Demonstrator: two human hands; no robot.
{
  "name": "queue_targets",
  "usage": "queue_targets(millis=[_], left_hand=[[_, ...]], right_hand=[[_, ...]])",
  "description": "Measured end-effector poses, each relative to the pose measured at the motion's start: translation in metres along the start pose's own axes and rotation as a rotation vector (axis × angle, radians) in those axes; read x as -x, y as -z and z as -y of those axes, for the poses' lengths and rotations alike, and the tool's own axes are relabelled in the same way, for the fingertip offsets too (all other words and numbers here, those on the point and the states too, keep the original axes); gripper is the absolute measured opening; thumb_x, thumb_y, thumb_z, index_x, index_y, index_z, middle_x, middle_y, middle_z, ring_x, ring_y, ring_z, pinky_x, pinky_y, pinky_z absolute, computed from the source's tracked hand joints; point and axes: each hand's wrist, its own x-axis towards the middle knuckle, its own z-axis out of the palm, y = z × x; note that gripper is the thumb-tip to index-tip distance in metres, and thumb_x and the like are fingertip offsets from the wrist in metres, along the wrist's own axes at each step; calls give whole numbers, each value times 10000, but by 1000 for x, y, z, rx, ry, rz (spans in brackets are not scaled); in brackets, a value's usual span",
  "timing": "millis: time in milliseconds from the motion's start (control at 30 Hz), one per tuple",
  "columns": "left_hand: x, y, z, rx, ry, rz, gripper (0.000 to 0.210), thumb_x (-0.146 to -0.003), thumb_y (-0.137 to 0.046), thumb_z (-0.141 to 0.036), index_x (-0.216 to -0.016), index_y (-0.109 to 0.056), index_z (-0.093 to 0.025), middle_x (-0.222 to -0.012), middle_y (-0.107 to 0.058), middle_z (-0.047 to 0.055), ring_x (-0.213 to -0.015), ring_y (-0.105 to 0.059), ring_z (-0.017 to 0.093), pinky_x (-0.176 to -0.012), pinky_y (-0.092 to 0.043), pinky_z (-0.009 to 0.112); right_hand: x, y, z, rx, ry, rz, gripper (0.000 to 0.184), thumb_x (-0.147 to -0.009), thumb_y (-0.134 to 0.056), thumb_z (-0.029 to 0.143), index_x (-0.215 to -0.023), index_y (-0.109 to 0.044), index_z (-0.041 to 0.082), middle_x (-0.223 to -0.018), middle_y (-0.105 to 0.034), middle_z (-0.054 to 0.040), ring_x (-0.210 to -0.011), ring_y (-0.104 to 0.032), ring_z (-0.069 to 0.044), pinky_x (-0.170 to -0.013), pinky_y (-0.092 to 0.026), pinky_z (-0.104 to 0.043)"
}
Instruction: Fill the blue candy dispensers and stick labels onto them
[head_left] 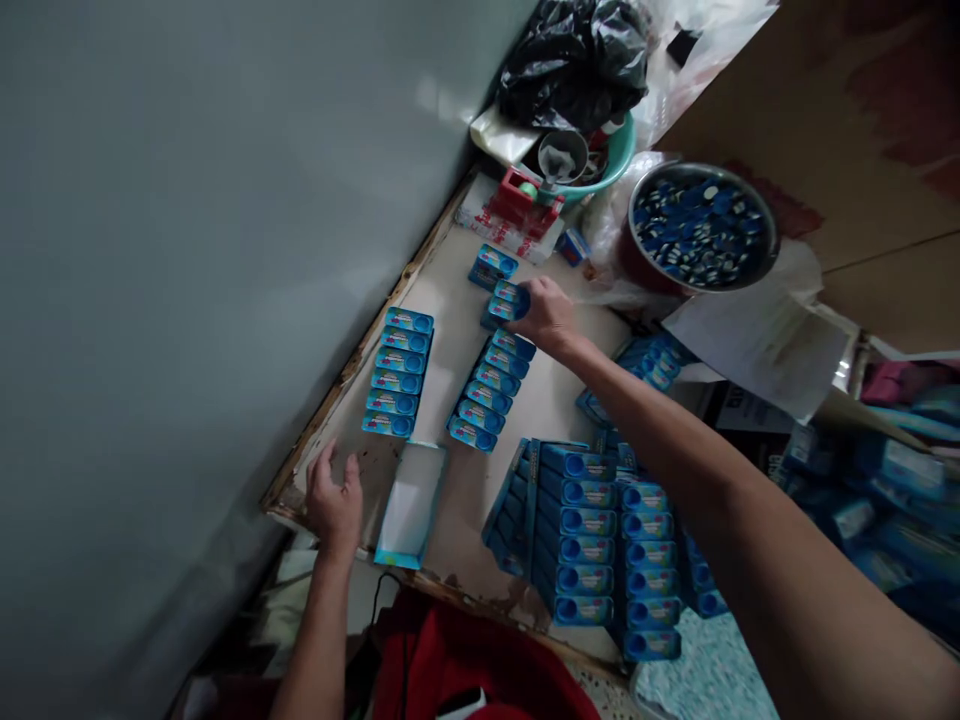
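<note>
My right hand (546,315) reaches across the table, its fingers closed on a couple of small blue boxes (504,306). Just beyond it stand a few more blue boxes (493,264). A slanted row of similar boxes (486,395) lies on the near side of that hand, and another row (398,372) sits to its left. Over the table's left corner, my left hand (334,497) is open with its fingers apart and nothing in it. Beside it lies an open box (409,505) with a white inside and blue edges.
Stacked blue boxes (586,520) fill the table's near right. At the back are a red tape dispenser (525,205), a teal basin (621,155), a black plastic bag (577,65) and a metal bowl (766,262) of small blue-and-white pieces. A wall (187,250) borders the left.
</note>
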Motion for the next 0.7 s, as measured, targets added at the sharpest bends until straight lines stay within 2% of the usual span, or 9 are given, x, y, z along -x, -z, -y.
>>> queue_targets(millis=[133,267,367,433,467,500,567,633,700], left_hand=[[2,3,7,6,41,-10,432,-953,-557,-501,-1250,-673,-208,-1189,-721,153,-1148,-680,306,-1065,-518,478],[11,0,12,-8,83,-11,450,-959,-532,-497,-1243,-687,-184,-1193,-728,173,-1139,-690,320,-1041,-530,482],[25,-1,16,-16,100,18,435,-968,-510,-475,-1232,-695,-182,-1207,-731,174,-1149,-693,318,-1048,-527,483],[37,1,17,-20,114,24,436,-961,-527,-491,-1199,-704,-172,-1186,-738,178,-1145,-695,319,-1050,-525,485],[43,3,17,-20,125,25,447,-954,-543,-510,-1186,-707,-165,-1176,-741,181,-1141,-695,320,-1052,-524,487],[48,6,15,-9,140,28,462,-950,-555,-529,-1186,-705,-160,-1178,-740,181,-1139,-694,317,-1055,-523,487],[55,9,10,63,183,27,506,-951,-565,-565,-1224,-686,-157,-1225,-726,180,-1158,-688,301,-1072,-520,473],[53,9,2,209,244,27,583,-950,-572,-608,-1307,-641,-153,-1311,-691,189,-1210,-671,289,-1086,-521,451],[42,3,-7,366,332,59,693,-926,-601,-656,-1402,-574,-152,-1360,-664,202,-1252,-657,293,-1083,-530,439]], right_hand=[[-14,3,23,37,47,-14,687,-838,-814,427,-1370,-563,72,-1301,-611,-163,-1133,-496,-233,-952,-422,-353],[-25,2,41,98,22,-14,641,-878,-789,419,-1326,-559,22,-1355,-561,-228,-1253,-442,-296,-1072,-378,-462],[-33,2,47,110,-1,-59,928,-797,-869,373,-1510,-407,0,-1560,-362,-307,-1441,-308,-389,-1155,-271,-568],[-43,1,47,98,37,4,1104,-790,-859,372,-1622,-228,15,-1653,-161,-347,-1536,-159,-439,-1175,-199,-609],[-49,0,47,95,45,63,1110,-820,-818,384,-1638,-170,6,-1654,-110,-372,-1550,-124,-458,-1167,-188,-625],[-54,-2,46,99,35,121,1077,-856,-763,394,-1635,-148,-22,-1634,-118,-399,-1548,-139,-472,-1151,-199,-634],[-62,-7,47,114,0,177,982,-910,-653,413,-1601,-176,-97,-1558,-246,-422,-1507,-263,-469,-1112,-262,-610],[-63,-12,52,140,-28,147,930,-925,-610,424,-1572,-233,-128,-1486,-368,-392,-1444,-381,-428,-1076,-318,-559],[-58,-13,59,169,-46,88,869,-947,-601,400,-1583,-267,-89,-1467,-425,-354,-1407,-429,-383,-1051,-346,-534]])
